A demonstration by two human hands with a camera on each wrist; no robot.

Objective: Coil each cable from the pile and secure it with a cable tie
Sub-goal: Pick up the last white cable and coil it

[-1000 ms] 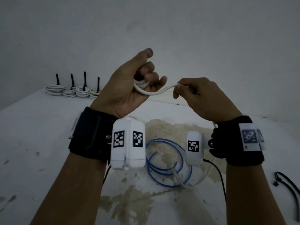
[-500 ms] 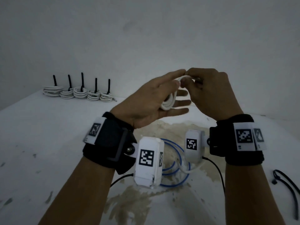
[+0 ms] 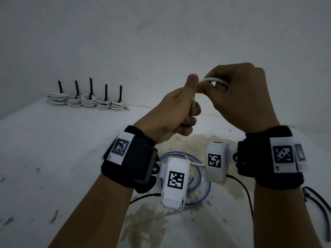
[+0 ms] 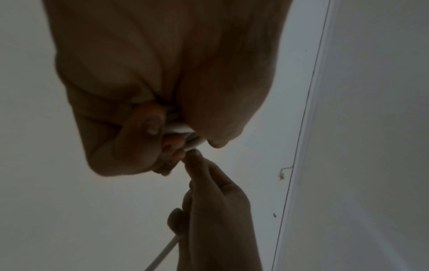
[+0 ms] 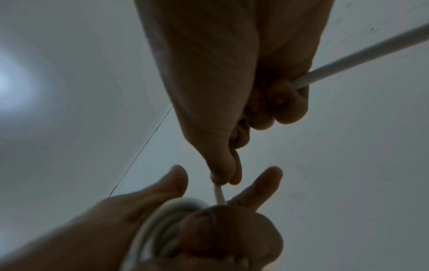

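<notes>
I hold the white cable up between my two hands, above the table. My left hand is curled round the loops already wound — the right wrist view shows the coil lying in that palm, with thumb and forefinger standing out to either side of it. My right hand sits just beside the left, almost touching it, and pinches the free run of cable between thumb and forefinger right above the coil.

From that pinch the cable arches over in a short hump toward my left thumb, so its long axis here runs across from one hand to the other. Behind the pinch it passes through my right fist and leaves on the little-finger side, slanting away from the wrist. The coil's loops seem to stand roughly upright in the left hand, though the view is dim and I cannot be sure.

Below my wrists, between them, a blue cable lies in loose rings on a stained patch of the table. Well beyond my left hand, against the wall, five finished white coils sit in a row, each with a black tie tail pointing straight up. Out past my right wrist lie loose black ties.

The wrist bands and camera boxes carry black-and-white square marker codes — no readable words.
</notes>
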